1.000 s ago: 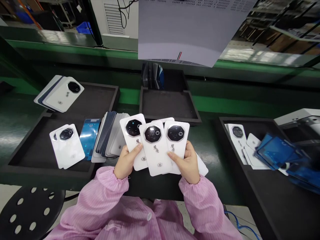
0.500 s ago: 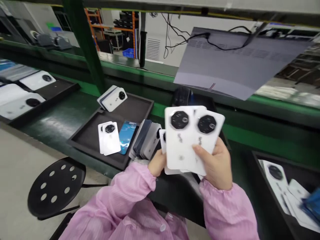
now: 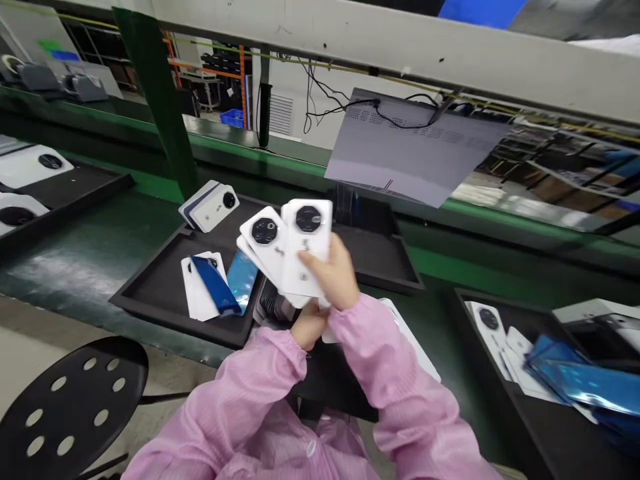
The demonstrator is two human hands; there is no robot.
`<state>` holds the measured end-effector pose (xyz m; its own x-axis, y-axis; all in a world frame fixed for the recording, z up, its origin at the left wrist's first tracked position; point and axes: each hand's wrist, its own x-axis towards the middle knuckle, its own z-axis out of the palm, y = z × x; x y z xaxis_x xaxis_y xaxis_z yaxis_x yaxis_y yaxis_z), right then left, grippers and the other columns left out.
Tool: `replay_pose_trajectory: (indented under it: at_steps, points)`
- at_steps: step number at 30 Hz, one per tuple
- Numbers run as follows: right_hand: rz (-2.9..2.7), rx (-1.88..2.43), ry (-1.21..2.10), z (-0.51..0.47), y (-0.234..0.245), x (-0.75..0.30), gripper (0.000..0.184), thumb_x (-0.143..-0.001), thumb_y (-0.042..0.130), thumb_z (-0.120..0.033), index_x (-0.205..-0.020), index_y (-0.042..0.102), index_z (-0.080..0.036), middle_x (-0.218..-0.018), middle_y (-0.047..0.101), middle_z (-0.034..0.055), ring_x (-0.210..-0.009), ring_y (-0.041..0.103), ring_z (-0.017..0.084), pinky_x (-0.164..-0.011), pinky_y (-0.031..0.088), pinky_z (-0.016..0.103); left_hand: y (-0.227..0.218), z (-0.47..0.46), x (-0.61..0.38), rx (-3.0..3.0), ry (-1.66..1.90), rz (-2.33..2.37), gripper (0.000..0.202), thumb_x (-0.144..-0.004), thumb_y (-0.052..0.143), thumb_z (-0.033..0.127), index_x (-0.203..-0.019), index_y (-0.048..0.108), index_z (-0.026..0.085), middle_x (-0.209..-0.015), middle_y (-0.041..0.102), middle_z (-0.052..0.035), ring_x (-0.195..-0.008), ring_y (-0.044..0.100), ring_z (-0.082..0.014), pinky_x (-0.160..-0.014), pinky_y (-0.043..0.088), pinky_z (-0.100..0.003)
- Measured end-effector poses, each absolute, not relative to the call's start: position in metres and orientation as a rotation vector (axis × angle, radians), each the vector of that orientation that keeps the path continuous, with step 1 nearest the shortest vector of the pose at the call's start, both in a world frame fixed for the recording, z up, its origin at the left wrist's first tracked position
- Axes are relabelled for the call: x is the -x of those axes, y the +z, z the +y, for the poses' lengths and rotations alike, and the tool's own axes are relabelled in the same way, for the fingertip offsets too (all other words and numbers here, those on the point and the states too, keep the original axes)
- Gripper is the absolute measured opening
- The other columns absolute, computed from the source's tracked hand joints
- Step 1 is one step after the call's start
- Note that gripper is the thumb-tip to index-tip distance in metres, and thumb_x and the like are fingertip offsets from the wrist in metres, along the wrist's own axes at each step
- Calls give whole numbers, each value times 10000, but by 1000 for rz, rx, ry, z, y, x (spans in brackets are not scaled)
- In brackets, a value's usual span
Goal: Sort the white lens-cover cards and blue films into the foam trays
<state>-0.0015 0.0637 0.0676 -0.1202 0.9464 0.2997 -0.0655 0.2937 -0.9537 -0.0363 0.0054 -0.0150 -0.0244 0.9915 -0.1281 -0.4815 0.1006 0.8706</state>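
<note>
A fanned bunch of white phone back panels (image 3: 306, 260), each with a black camera area, is in my hands above the workbench. My right hand (image 3: 337, 272) grips the bunch from the right, thumb across the front panel. My left hand (image 3: 309, 327) is closed at the lower end of the bunch; its fingertips are partly hidden. Just to the left, a black tray (image 3: 150, 283) holds white panels (image 3: 193, 293), a dark blue film strip (image 3: 215, 287) lying across them, and a lighter blue sheet (image 3: 243, 280). Below the held bunch stands a row of dark panels (image 3: 273, 303), partly covered.
More panels (image 3: 210, 208) lean at the tray's back edge. Another black tray (image 3: 380, 257) lies behind my hands. The right-hand tray (image 3: 500, 393) holds white panels and blue films (image 3: 575, 377). A grey sheet (image 3: 410, 147) hangs ahead; a black stool (image 3: 75, 393) stands lower left.
Both hands and the bunch have moved left relative to the bench, and the panels fan out leftward. A dark blue film strip now lies on the white panels in the tray. The view has shifted.
</note>
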Motion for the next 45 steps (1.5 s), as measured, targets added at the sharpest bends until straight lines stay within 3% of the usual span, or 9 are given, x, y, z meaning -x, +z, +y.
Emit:
replay_pose_trajectory:
  at_steps: [5, 8, 16, 23, 34, 45]
  points:
    - [-1113, 960, 909, 46, 77, -110, 372, -652, 739, -239, -982, 568, -213, -985, 660, 31, -815, 632, 173, -724, 510, 312, -14, 3, 34, -659, 1190, 843, 367, -685, 730, 283, -997, 588, 151, -867, 685, -58, -744, 641, -192, -683, 504, -329]
    - [-947, 1045, 1036, 40, 54, -145, 359, -630, 756, -251, -942, 585, -205, -922, 685, 26, -746, 651, 179, -720, 526, 351, -10, 4, 36, -607, 1139, 850, 380, -665, 740, 303, -978, 576, 164, -847, 697, -54, -680, 648, -186, -620, 510, -316]
    - [-617, 1149, 1121, 20, -20, -156, 376, -623, 752, -292, -941, 575, -196, -916, 690, 23, -753, 660, 189, -714, 537, 363, -5, 9, 33, -486, 1271, 945, 415, -696, 711, 324, -1066, 566, 203, -968, 705, -60, -829, 666, -226, -732, 528, -359]
    - [-798, 1122, 1481, -5, -31, -152, 503, -631, 759, -272, -1073, 525, -218, -1060, 658, 51, -927, 641, 231, -806, 526, 400, -16, 13, 30, -727, 1336, 1086, 426, -734, 669, 376, -1107, 580, 191, -1133, 654, -89, -1052, 593, -254, -914, 448, -390]
    - [-855, 1127, 1558, -3, -29, -163, 544, -609, 767, -285, -1091, 526, -209, -1059, 658, 62, -967, 626, 261, -777, 535, 410, -17, 17, 31, -810, 1319, 1201, 391, -694, 702, 358, -1036, 609, 193, -1110, 666, -87, -1023, 608, -255, -881, 464, -396]
    - [-890, 1072, 1598, -7, -31, -165, 519, -654, 737, -285, -1120, 515, -231, -1125, 639, 58, -1025, 610, 263, -852, 517, 448, -13, 17, 32, -934, 1429, 1315, 346, -680, 712, 329, -980, 624, 181, -990, 699, -66, -928, 637, -228, -815, 485, -336]
